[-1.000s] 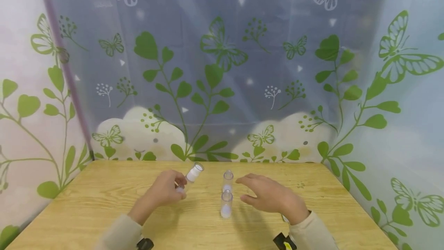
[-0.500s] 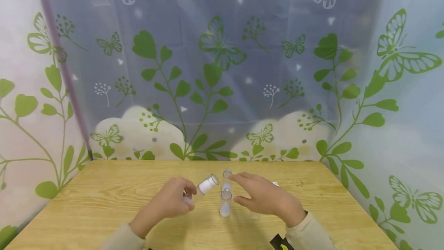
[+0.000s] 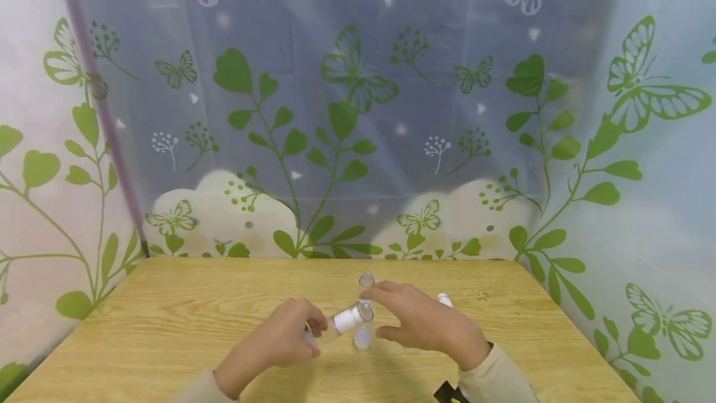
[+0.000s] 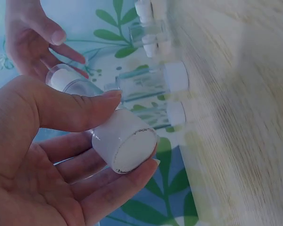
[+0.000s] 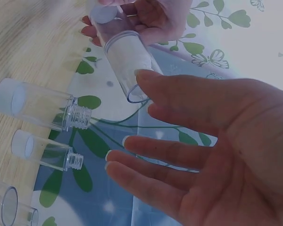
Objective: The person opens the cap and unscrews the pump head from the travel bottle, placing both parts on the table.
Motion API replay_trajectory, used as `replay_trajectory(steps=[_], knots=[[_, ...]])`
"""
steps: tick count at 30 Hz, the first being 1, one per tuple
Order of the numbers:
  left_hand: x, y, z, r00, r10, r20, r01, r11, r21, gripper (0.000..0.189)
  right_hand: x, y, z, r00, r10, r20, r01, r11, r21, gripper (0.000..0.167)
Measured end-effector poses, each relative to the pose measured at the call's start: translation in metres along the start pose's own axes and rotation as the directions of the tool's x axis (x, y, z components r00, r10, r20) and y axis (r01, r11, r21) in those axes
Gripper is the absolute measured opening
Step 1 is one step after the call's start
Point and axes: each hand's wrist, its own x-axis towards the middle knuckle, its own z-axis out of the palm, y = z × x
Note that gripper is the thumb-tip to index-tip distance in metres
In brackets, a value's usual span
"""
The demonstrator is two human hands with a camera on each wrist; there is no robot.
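Note:
My left hand grips a clear pump bottle by its lower end, tilted so its capped top points right. In the left wrist view my thumb and fingers wrap its white base. A clear overcap covers its white pump top. My right hand is beside that top, fingers extended and apart, the thumb tip overlapping the cap in the right wrist view. Two clear bottles with white bases stand upright between the hands: a larger one and a smaller one, both with bare threaded necks.
Beyond my right hand a white pump piece shows on the wooden table. Clear caps stand near the bottles, and the left wrist view shows white pump tops there. A printed curtain hangs behind the table.
My left hand has carried the pump bottle rightward and slightly toward me, to the standing bottles and my right hand. The right hand has shifted slightly left, its fingers still extended.

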Motion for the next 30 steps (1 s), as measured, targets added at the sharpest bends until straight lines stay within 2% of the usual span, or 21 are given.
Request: replay_trajectory(steps=[8,13,17,24,30], knots=[[-0.001,0.006,0.002,0.998,0.031,0.047,-0.03,0.999,-0.013,0.032,0.003,-0.001,0.002,1.0,-0.006,0.025,0.007,1.0,-0.029,0.042],[-0.001,0.011,0.004,0.998,0.031,0.061,-0.031,1.0,-0.005,0.034,0.004,0.0,0.005,0.999,-0.031,0.034,0.032,0.999,-0.03,0.04],[0.0,0.014,0.006,0.997,0.033,0.069,-0.034,0.999,0.008,0.034,0.004,0.0,0.005,0.998,-0.04,0.056,0.04,0.999,0.008,0.034],[0.003,0.019,0.01,0.996,0.012,0.091,-0.012,1.0,-0.002,0.036,0.006,0.0,0.008,0.994,-0.085,0.07,0.078,0.992,0.102,0.015],[0.002,0.021,0.013,0.997,0.018,0.081,-0.02,0.999,0.026,0.036,0.006,0.002,0.011,0.993,-0.096,0.07,0.087,0.99,0.114,0.013]])
